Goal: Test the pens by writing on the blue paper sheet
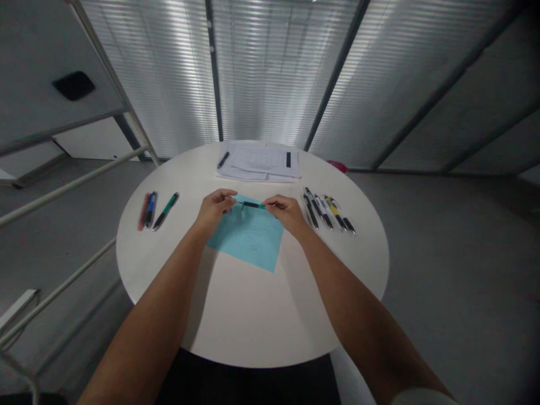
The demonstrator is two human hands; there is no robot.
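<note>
Over a light blue sheet of paper, my right hand pinches the green end of a green pen with a black grip. My left hand is closed at the pen's other end, its fingertips on a thin piece that looks like the pen's refill. The refill lines up with the pen's tip; how far it sits inside is too small to tell. A small shadow falls on the paper below. Faint marks show on the sheet.
The round white table also bears a red pen, a blue pen and another green pen on the left. Several pens lie at right. Printed papers with a black pen lie at the back.
</note>
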